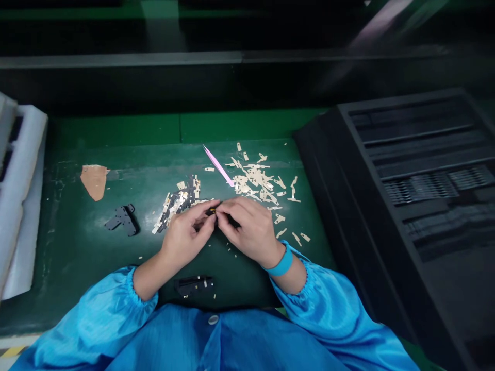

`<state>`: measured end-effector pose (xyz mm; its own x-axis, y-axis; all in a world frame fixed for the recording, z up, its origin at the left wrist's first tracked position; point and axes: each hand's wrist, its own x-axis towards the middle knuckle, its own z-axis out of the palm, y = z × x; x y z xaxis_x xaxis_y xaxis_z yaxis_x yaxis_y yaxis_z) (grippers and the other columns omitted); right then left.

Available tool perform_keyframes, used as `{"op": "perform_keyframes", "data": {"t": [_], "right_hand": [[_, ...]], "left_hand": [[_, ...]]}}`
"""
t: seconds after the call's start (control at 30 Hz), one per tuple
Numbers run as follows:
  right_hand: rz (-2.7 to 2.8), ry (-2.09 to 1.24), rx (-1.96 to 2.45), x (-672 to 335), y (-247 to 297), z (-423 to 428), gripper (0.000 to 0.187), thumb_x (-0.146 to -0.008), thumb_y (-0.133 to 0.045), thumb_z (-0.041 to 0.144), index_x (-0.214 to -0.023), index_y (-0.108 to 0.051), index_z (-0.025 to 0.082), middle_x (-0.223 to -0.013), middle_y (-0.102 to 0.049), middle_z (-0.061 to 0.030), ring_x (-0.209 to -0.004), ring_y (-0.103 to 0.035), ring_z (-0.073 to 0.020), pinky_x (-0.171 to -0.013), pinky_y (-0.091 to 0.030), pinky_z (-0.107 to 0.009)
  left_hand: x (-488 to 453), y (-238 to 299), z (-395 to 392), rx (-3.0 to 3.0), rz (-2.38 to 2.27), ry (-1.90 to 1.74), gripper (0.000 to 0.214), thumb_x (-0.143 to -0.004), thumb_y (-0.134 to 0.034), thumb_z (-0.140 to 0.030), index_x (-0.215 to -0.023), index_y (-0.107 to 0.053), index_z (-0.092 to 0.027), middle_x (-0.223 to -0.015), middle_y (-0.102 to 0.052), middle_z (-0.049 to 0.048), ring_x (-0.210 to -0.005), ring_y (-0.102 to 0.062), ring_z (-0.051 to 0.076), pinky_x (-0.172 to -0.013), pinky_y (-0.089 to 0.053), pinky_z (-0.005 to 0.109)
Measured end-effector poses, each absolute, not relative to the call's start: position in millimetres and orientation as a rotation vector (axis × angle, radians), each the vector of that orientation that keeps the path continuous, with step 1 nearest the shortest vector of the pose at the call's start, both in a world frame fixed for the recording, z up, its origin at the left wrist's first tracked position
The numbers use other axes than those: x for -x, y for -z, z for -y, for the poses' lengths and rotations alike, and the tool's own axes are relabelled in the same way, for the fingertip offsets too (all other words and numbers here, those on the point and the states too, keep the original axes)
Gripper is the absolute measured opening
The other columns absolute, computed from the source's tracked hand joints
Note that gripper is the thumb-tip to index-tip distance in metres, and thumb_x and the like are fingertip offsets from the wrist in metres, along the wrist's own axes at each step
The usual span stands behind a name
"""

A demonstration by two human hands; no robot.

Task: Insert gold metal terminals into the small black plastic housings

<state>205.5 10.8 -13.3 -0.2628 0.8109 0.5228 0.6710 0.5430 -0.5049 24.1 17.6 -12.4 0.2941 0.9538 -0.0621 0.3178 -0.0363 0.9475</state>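
My left hand (185,234) and my right hand (247,226) meet at the middle of the green mat (69,257), fingertips pinched together on a small black part (212,211). My right hand also holds pink tweezers (218,166) that stick up and away to the far left. A heap of small black parts with beige backing (178,203) lies just beyond my left hand. A scatter of peeled beige backing strips (257,180) lies beyond my right hand.
A few black parts (122,220) lie at the left of the mat, and more (193,284) near my body. A brown paper scrap (94,180) lies far left. A large black slotted tray (421,170) stands at the right. White foam trays (19,170) are at the left edge.
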Motion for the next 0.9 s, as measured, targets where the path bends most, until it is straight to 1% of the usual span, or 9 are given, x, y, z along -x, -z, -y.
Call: {"op": "perform_keyframes", "data": {"t": [0.07,0.17,0.23,0.3,0.43,0.63,0.77,0.9], "right_hand": [[2.042,-0.236,1.155,-205.6,13.9,-11.5,0.012,-0.098,-0.055,0.011,-0.096,-0.063,0.02,-0.092,-0.073,-0.0076,-0.085,-0.068,-0.0193,-0.073,-0.058,-0.033],[2.082,-0.208,1.122,-205.6,14.3,-11.8,0.014,-0.099,-0.052,0.011,-0.101,-0.062,0.02,-0.098,-0.071,-0.0091,-0.088,-0.065,-0.0198,-0.075,-0.058,-0.033],[2.087,-0.173,1.112,-205.8,14.8,-11.6,0.015,-0.1,-0.051,0.01,-0.104,-0.061,0.021,-0.1,-0.07,-0.0096,-0.089,-0.064,-0.0204,-0.076,-0.057,-0.033],[2.074,-0.148,1.095,-206.1,15.6,-11.6,0.016,-0.1,-0.051,0.01,-0.107,-0.06,0.022,-0.1,-0.069,-0.0089,-0.088,-0.064,-0.0206,-0.075,-0.057,-0.033],[2.059,-0.125,1.075,-206.5,18.0,-12.0,0.02,-0.099,-0.053,0.01,-0.11,-0.06,0.025,-0.101,-0.069,-0.0074,-0.088,-0.063,-0.0204,-0.074,-0.056,-0.033],[2.068,-0.118,1.039,-205.5,17.3,-13.2,0.016,-0.099,-0.055,0.01,-0.108,-0.06,0.022,-0.099,-0.07,-0.0089,-0.086,-0.062,-0.0203,-0.073,-0.056,-0.032],[2.063,-0.142,1.028,-205.4,16.4,-13.2,0.015,-0.099,-0.055,0.01,-0.108,-0.06,0.021,-0.1,-0.07,-0.01,-0.086,-0.064,-0.0203,-0.074,-0.058,-0.033],[2.04,-0.233,1.056,-205.6,18.6,-11.7,0.016,-0.099,-0.054,0.01,-0.109,-0.059,0.022,-0.103,-0.071,-0.01,-0.09,-0.067,-0.021,-0.078,-0.06,-0.035]], "left_hand": [[-26.0,10.6,-18.1,-1.43,-1.158,-0.824,0.029,-0.092,-0.064,-0.023,-0.119,-0.072,-0.017,-0.085,-0.079,0.0029,-0.071,-0.075,0.013,-0.069,-0.062,0.022],[-28.1,8.5,-19.3,-1.145,-1.082,-0.856,0.022,-0.091,-0.068,-0.028,-0.11,-0.07,-0.016,-0.084,-0.078,0.0029,-0.077,-0.077,0.015,-0.073,-0.066,0.025],[-28.9,7.2,-19.8,-1.023,-1.055,-0.856,0.024,-0.089,-0.071,-0.031,-0.108,-0.068,-0.016,-0.087,-0.079,0.0036,-0.079,-0.078,0.017,-0.073,-0.068,0.027],[-29.5,6.0,-19.6,-0.973,-1.046,-0.862,0.026,-0.088,-0.074,-0.034,-0.107,-0.069,-0.016,-0.089,-0.079,0.0039,-0.08,-0.078,0.016,-0.072,-0.068,0.026],[-30.3,5.3,-17.5,-0.95,-1.061,-0.897,0.027,-0.087,-0.076,-0.035,-0.106,-0.071,-0.016,-0.089,-0.079,0.0029,-0.079,-0.078,0.015,-0.07,-0.068,0.024],[-30.1,5.7,-14.8,-1.014,-1.109,-0.935,0.026,-0.09,-0.074,-0.036,-0.107,-0.074,-0.016,-0.089,-0.08,0.0036,-0.082,-0.078,0.016,-0.074,-0.069,0.025],[-29.9,5.4,-14.0,-1.045,-1.112,-0.947,0.025,-0.091,-0.072,-0.034,-0.109,-0.074,-0.017,-0.091,-0.08,0.0033,-0.083,-0.078,0.016,-0.076,-0.068,0.025],[-30.1,4.2,-13.6,-1.131,-1.145,-0.951,0.023,-0.091,-0.07,-0.03,-0.109,-0.074,-0.017,-0.093,-0.081,0.0046,-0.084,-0.079,0.017,-0.079,-0.067,0.026]]}}
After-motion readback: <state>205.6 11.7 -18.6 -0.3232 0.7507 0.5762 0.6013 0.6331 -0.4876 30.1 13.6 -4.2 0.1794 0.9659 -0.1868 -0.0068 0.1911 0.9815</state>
